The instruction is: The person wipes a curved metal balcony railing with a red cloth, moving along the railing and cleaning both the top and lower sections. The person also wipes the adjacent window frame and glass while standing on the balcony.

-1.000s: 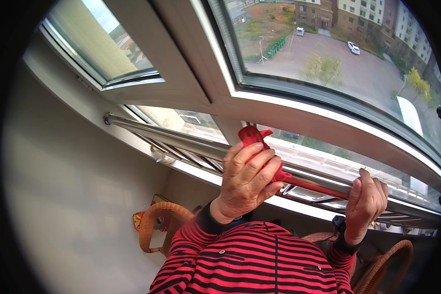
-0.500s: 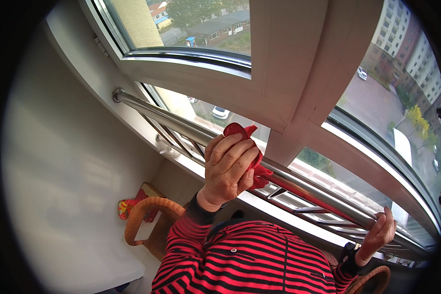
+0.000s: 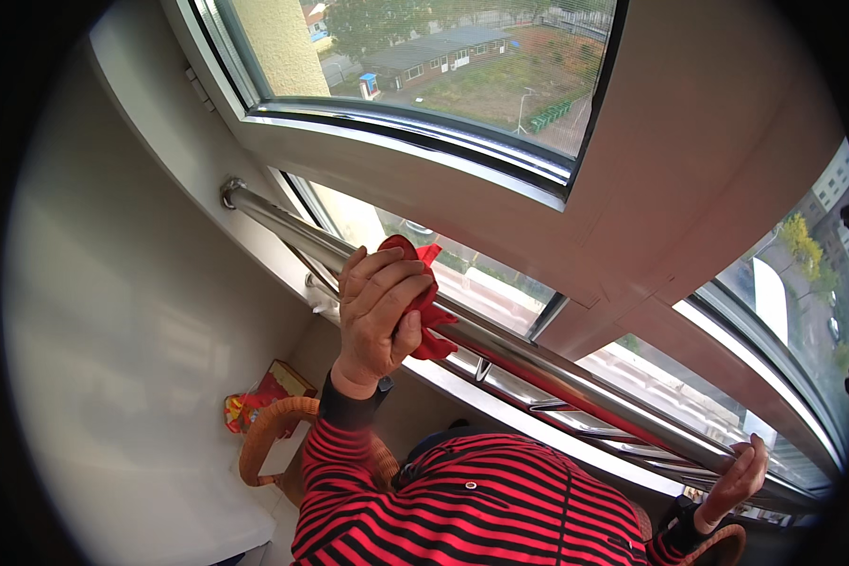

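My left hand (image 3: 375, 307) is closed over a red cloth (image 3: 431, 316), pressing it around the shiny metal handrail (image 3: 538, 363) below the window. The cloth's loose ends stick out on the right side of the fingers, and part of it is hidden under the palm. Farther right, my right hand (image 3: 734, 479) grips the same rail with bare fingers. Both sleeves are red and black striped with dark cuffs. The rail runs from a round wall mount (image 3: 231, 191) at the upper left down to the lower right.
White-framed windows (image 3: 424, 156) rise just beyond the rail. Slanted metal bars (image 3: 557, 407) sit beneath it. A wicker chair (image 3: 259, 443) stands lower left, near a box with red and yellow wrapping (image 3: 278, 391). Another wicker chair edge (image 3: 729, 545) shows at lower right. A pale wall (image 3: 132, 311) bounds the left.
My left hand has slid up and left along the rail with the red cloth. My right hand stays on the rail. The view has shifted, showing more of the left window.
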Motion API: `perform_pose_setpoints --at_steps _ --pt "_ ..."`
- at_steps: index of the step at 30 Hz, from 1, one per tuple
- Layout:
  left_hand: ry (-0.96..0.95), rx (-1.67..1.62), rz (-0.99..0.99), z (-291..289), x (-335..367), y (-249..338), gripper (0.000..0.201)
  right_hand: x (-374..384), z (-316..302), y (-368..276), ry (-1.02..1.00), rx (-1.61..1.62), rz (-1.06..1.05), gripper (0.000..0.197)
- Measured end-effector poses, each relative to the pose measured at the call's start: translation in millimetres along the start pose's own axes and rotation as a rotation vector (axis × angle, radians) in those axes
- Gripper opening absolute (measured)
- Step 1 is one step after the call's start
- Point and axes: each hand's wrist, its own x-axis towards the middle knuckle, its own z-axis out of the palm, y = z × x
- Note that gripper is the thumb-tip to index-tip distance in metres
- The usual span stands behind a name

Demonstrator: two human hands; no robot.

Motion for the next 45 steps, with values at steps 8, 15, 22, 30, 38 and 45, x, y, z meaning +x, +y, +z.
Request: perform_pose_setpoints --at_steps 8,15,22,30,38,45 --pt "0.047 0.031 -0.089 -27.7 2.5 -77.9 0.032 -8.4 2.1 10.4 0.001 0.124 0.170 0.027" --pt "0.183 0.000 -0.156 -42.0 -1.0 -155.5 0.032 -5.8 1.8 8.1 0.015 0.144 0.090 0.027" --pt "0.282 -0.037 -0.267 -57.4 -12.5 -250.6 0.035 -11.2 1.4 14.7 0.010 0.142 0.196 0.027" --pt "0.238 -0.088 -0.386 -73.2 -20.0 -323.7 0.040 -10.4 3.2 9.1 0.011 0.131 0.258 0.027" --pt "0.195 0.131 -0.347 -64.5 -10.7 -281.1 0.033 -4.8 6.4 4.2 0.048 0.051 0.019 0.028" --pt "0.250 0.127 -0.350 -34.2 -5.5 -172.1 0.029 -0.4 6.5 0.8 0.052 0.029 -0.012 0.028"
